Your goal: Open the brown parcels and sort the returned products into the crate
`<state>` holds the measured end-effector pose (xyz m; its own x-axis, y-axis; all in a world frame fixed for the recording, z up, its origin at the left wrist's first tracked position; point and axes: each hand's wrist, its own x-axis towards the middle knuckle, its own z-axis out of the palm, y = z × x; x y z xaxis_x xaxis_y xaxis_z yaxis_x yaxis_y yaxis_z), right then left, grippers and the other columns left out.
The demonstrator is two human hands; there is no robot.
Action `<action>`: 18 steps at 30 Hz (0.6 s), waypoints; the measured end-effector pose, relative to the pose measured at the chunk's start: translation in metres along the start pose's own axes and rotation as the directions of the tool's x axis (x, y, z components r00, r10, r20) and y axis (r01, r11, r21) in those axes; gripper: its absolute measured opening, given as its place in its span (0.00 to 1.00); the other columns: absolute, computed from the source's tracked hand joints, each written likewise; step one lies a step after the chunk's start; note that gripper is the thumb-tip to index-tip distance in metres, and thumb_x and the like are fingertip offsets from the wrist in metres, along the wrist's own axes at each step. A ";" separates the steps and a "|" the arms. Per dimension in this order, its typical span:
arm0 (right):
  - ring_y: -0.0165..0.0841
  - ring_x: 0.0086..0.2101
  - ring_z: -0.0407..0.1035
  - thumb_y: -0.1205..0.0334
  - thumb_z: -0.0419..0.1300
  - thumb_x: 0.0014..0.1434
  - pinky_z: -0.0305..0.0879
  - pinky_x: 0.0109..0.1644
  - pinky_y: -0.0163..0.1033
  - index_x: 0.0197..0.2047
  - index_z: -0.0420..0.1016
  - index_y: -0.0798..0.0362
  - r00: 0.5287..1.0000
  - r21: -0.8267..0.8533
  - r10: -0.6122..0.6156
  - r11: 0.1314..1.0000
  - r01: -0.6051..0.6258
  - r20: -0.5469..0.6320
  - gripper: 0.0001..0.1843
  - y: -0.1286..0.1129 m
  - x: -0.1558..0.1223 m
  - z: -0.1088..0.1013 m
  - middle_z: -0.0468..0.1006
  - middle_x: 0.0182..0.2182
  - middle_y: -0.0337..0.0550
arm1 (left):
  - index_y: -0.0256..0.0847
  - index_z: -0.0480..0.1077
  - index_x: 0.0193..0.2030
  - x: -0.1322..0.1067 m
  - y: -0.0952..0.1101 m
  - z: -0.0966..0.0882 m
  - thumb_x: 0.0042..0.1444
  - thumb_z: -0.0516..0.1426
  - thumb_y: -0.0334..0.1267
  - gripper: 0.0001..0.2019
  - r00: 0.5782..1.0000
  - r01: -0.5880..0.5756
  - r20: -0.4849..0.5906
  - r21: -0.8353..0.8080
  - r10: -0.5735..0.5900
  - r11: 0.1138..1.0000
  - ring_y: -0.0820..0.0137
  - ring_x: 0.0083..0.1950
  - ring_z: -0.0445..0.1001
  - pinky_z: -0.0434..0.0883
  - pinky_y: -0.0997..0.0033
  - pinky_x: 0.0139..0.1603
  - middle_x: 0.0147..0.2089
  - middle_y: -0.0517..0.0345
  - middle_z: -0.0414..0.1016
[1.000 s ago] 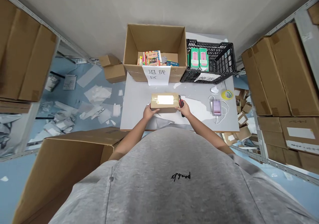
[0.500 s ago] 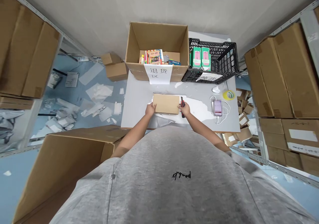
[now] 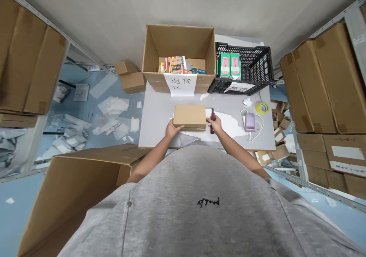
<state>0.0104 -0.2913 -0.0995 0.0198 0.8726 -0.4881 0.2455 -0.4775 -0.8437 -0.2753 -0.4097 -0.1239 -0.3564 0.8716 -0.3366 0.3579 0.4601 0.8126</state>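
Note:
A small brown cardboard box (image 3: 190,115) is between my hands, over the near half of the table. My left hand (image 3: 170,129) grips its near left corner, thumb along the front side. My right hand (image 3: 216,124) is closed around a red and black utility knife (image 3: 212,121), and its fingertips reach the box's right edge. Whether the knife's blade is out I cannot tell. White wrapping (image 3: 228,124) lies spread under and beside the box.
On the table (image 3: 154,108) stand a large open carton (image 3: 151,55) with books and a black crate (image 3: 259,83) with green-and-pink packages. A phone (image 3: 249,122) with a white cable and a tape roll (image 3: 262,107) lie at right. A big open carton (image 3: 94,169) is at lower left.
The box has tipped so that more of its near side shows. My left hand has shifted down its corner; my right hand and the knife have moved slightly right.

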 end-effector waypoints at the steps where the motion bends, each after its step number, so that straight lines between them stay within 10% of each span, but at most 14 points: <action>1: 0.39 0.41 0.81 0.44 0.74 0.48 0.74 0.26 0.32 0.40 0.67 0.48 1.000 0.007 -0.013 1.000 0.013 0.005 0.26 -0.004 0.000 -0.001 0.79 0.38 0.41 | 0.45 0.66 0.69 0.001 0.003 -0.001 0.52 0.72 0.52 0.40 0.999 -0.002 -0.033 0.026 0.003 1.000 0.55 0.64 0.76 0.72 0.60 0.63 0.64 0.45 0.77; 7: 0.39 0.42 0.81 0.41 0.72 0.49 0.73 0.27 0.31 0.40 0.67 0.48 0.997 0.066 -0.065 0.996 0.063 0.028 0.26 -0.023 0.002 0.002 0.80 0.38 0.41 | 0.43 0.76 0.54 0.007 0.020 -0.002 0.65 0.57 0.64 0.27 0.972 0.115 -0.226 0.211 -0.066 0.971 0.54 0.58 0.76 0.71 0.59 0.60 0.53 0.45 0.77; 18: 0.35 0.37 0.76 0.42 0.74 0.43 0.76 0.28 0.35 0.38 0.69 0.48 0.999 0.002 -0.027 1.000 0.027 0.033 0.27 -0.016 0.003 0.003 0.79 0.39 0.42 | 0.40 0.77 0.54 0.030 0.037 0.010 0.68 0.53 0.62 0.27 0.979 0.180 -0.145 0.293 -0.142 0.939 0.44 0.63 0.73 0.69 0.53 0.60 0.58 0.35 0.75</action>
<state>0.0039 -0.2814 -0.0879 -0.0187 0.8811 -0.4725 0.2443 -0.4542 -0.8568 -0.2645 -0.3650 -0.1090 -0.5251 0.7634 -0.3762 0.5245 0.6384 0.5633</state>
